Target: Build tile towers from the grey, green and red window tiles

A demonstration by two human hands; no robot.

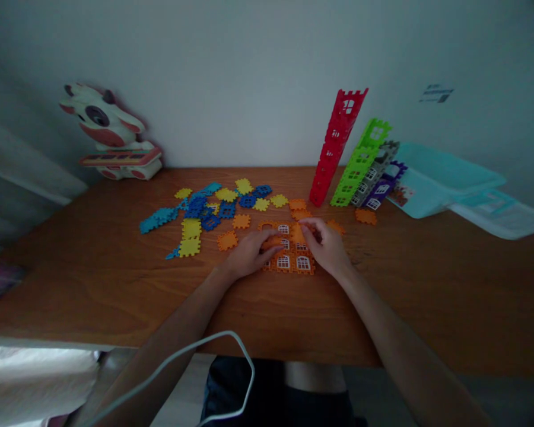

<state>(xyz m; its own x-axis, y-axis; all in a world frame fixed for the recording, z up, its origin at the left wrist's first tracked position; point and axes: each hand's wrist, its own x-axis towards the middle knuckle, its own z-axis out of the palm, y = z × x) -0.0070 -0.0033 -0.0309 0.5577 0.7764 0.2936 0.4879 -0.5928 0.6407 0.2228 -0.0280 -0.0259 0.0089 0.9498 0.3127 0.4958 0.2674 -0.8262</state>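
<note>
Joined orange building tiles with white window frames form a flat panel (283, 263) on the table in front of me. My left hand (249, 255) rests on the panel's left side, thumb and fingers apart and touching it. At the upper right of the panel, my right hand (329, 243) pinches a plain orange tile (298, 233) between thumb and fingers. Whether that tile is joined to the panel, I cannot tell. Loose orange tiles lie close by: one (227, 240) and another (241, 221) to the left, plus a few (298, 204) behind the panel.
Blue and yellow tiles (190, 229) lie scattered at left. Against the wall lean a tall red strip (333, 148), a green one (360, 163), and grey and purple ones (382, 188). A turquoise bin (445, 178) stands right; a cow toy piano (120, 157) sits back left. A white cable (196, 344) crosses the foreground.
</note>
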